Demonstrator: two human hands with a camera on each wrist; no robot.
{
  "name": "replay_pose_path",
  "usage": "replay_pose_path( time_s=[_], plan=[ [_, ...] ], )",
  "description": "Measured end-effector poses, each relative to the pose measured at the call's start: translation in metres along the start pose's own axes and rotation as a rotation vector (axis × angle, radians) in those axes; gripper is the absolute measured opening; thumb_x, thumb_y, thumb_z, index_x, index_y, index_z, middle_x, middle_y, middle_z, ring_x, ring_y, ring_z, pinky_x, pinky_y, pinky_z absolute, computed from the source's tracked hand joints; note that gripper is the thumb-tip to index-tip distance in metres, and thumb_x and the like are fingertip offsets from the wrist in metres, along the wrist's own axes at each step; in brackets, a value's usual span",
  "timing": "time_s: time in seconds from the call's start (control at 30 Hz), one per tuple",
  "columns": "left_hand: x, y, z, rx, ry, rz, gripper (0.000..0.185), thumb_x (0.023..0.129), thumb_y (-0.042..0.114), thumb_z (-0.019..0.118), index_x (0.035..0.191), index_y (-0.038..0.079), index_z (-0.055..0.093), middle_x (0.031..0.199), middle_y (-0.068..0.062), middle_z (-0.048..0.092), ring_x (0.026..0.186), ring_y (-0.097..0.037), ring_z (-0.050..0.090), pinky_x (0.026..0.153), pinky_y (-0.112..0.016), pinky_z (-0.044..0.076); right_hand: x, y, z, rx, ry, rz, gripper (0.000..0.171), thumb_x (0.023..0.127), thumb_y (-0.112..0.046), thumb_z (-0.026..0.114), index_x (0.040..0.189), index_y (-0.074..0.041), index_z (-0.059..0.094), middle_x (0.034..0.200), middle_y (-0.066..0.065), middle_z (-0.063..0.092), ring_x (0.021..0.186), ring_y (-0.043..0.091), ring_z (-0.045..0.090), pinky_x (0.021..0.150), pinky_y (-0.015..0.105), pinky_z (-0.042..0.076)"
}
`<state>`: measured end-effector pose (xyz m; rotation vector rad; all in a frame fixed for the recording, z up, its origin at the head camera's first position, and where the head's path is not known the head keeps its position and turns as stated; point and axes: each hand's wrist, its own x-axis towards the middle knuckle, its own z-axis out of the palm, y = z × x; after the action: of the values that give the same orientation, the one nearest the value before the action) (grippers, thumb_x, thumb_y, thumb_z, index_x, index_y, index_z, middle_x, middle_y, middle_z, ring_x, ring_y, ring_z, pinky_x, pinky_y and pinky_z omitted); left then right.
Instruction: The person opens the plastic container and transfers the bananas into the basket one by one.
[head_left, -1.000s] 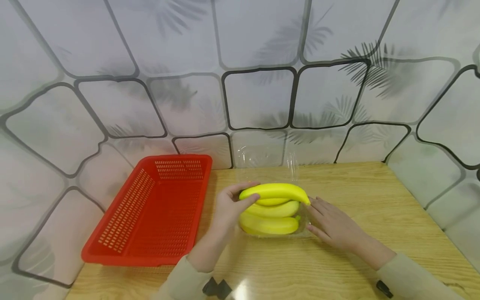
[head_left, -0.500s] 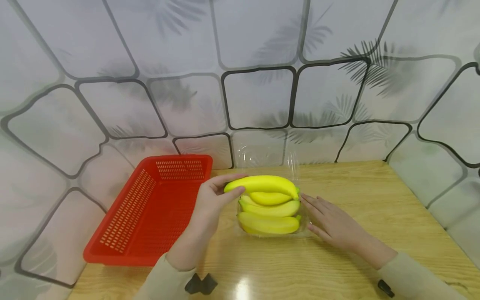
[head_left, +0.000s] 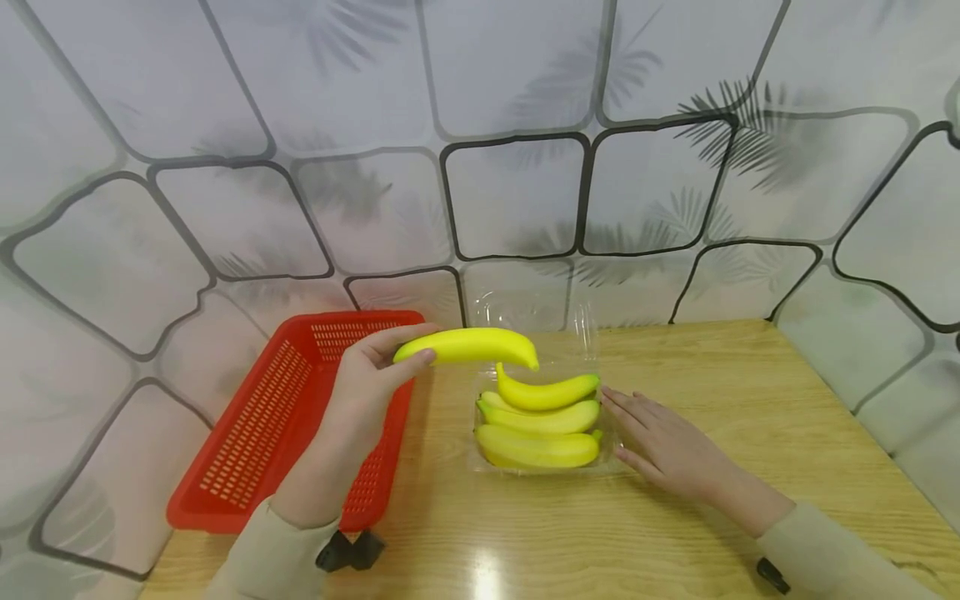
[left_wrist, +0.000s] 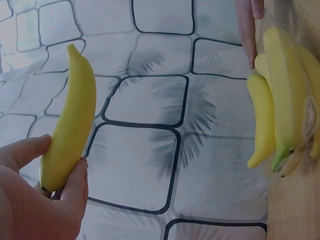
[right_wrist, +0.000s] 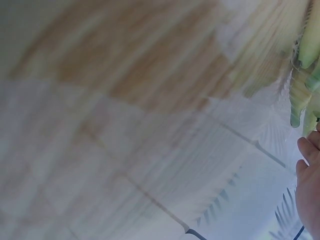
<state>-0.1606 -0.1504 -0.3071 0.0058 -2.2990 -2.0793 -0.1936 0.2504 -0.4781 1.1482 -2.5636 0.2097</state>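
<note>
My left hand (head_left: 367, 385) pinches one end of a yellow banana (head_left: 467, 346) and holds it in the air between the red basket (head_left: 247, 450) and a clear plastic tray (head_left: 609, 463). The left wrist view shows the same banana (left_wrist: 70, 125) between thumb and fingers. Three more bananas (head_left: 538, 421) lie stacked in the clear tray, whose open lid (head_left: 525, 315) stands up behind them. My right hand (head_left: 660, 446) rests flat on the table, its straight fingers touching the tray's right side.
The wooden table (head_left: 750, 417) ends at a patterned wall (head_left: 517, 200) behind and to both sides. The red slotted basket sits at the left, near the table's front left corner. Bare wood lies right of my right hand.
My left hand has lifted the top banana off the stack and carried it up and left, toward the red basket. My right hand has stayed by the tray.
</note>
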Motion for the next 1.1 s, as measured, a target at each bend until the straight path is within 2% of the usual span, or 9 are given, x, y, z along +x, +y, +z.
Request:
replay_pose_path(
  time_s=[0.23, 0.53, 0.7, 0.83, 1.0, 1.1],
  plan=[
    [0.009, -0.001, -0.023, 0.012, 0.032, -0.015, 0.041, 0.102, 0.015, 0.072, 0.141, 0.003, 0.067, 0.117, 0.013, 0.073, 0.109, -0.012, 0.064, 0.098, -0.017, 0.056, 0.0, 0.001, 0.001, -0.007, -0.005, -0.007, 0.07, 0.104, -0.032, 0.067, 0.16, 0.002, 0.041, 0.166, 0.019, 0.044, 0.146, 0.037, 0.051, 0.131, 0.015, -0.011],
    [0.028, -0.009, -0.055, -0.035, 0.059, -0.127, 0.053, 0.103, 0.02, 0.071, 0.152, 0.006, 0.057, 0.123, 0.015, 0.065, 0.113, -0.008, 0.06, 0.097, -0.01, 0.054, -0.001, 0.002, 0.001, -0.005, -0.016, 0.005, 0.072, 0.104, -0.032, 0.067, 0.161, 0.001, 0.039, 0.168, 0.018, 0.042, 0.147, 0.036, 0.05, 0.131, 0.015, -0.011],
    [0.041, -0.018, -0.072, -0.085, 0.066, -0.136, 0.059, 0.103, 0.019, 0.072, 0.155, 0.001, 0.051, 0.12, 0.018, 0.066, 0.109, -0.003, 0.063, 0.096, -0.01, 0.056, -0.001, 0.001, 0.0, -0.011, -0.013, 0.004, 0.071, 0.105, -0.033, 0.066, 0.161, 0.0, 0.038, 0.168, 0.018, 0.042, 0.147, 0.035, 0.05, 0.131, 0.015, -0.01],
    [0.05, -0.028, -0.086, -0.116, 0.098, -0.157, 0.062, 0.102, 0.017, 0.073, 0.156, 0.0, 0.049, 0.118, 0.016, 0.065, 0.105, -0.001, 0.064, 0.095, -0.01, 0.057, 0.0, 0.001, 0.0, -0.009, -0.003, -0.004, 0.071, 0.104, -0.032, 0.067, 0.16, 0.001, 0.04, 0.167, 0.018, 0.043, 0.147, 0.035, 0.051, 0.132, 0.016, -0.009],
    [0.058, -0.04, -0.1, -0.171, 0.167, -0.213, 0.066, 0.101, 0.013, 0.073, 0.159, -0.001, 0.044, 0.12, 0.013, 0.061, 0.106, -0.001, 0.064, 0.105, -0.015, 0.055, -0.001, 0.001, 0.0, 0.0, -0.005, -0.001, 0.072, 0.102, -0.03, 0.069, 0.16, 0.002, 0.04, 0.166, 0.019, 0.044, 0.146, 0.036, 0.052, 0.131, 0.015, -0.009],
    [0.061, -0.045, -0.105, -0.15, 0.192, -0.248, 0.065, 0.102, 0.015, 0.072, 0.16, 0.002, 0.044, 0.121, 0.015, 0.058, 0.108, -0.003, 0.061, 0.115, -0.02, 0.049, -0.001, 0.001, 0.0, -0.003, -0.009, 0.005, 0.073, 0.102, -0.031, 0.069, 0.161, 0.001, 0.04, 0.166, 0.019, 0.044, 0.146, 0.036, 0.052, 0.131, 0.015, -0.01]
  ],
)
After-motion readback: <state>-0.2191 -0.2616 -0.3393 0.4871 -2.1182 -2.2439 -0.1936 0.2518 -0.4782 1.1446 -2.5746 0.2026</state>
